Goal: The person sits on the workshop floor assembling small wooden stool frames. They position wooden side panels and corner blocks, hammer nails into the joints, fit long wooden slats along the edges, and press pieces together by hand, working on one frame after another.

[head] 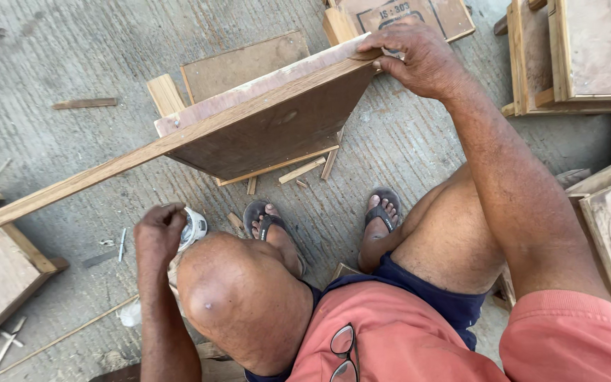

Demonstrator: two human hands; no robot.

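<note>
Head view looks straight down on a seated person working over a concrete floor (58,64). At upper centre of the frame a brown plywood panel (277,127) stands tilted on edge, with a long pale wood strip (107,170) lying along its top edge and running off toward the left edge of the frame. The right hand (419,60) rests on the panel's upper right corner, fingers curled together over the edge and pressing down on the strip's end. The left hand (157,237), at lower left beside the bent knee, has its fingers closed around a small white tape measure (192,228); its case shows between thumb and fingers.

Panel and strip look stiff and dry, not slippery. The panel is likely moderately heavy and awkward because of its width, so a grip at a corner or along the top edge, as the right hand has it, seems the sound place to steady it. The strip is thin and long and would probably flex or swing at its free end if held only at one end.

Other plywood boards (588,49) lie stacked at upper right and along the right edge, another at the left edge. Small offcuts (302,170) are scattered below the panel, near the sandalled feet. Glasses (344,350) hang on the orange shirt at bottom centre.
</note>
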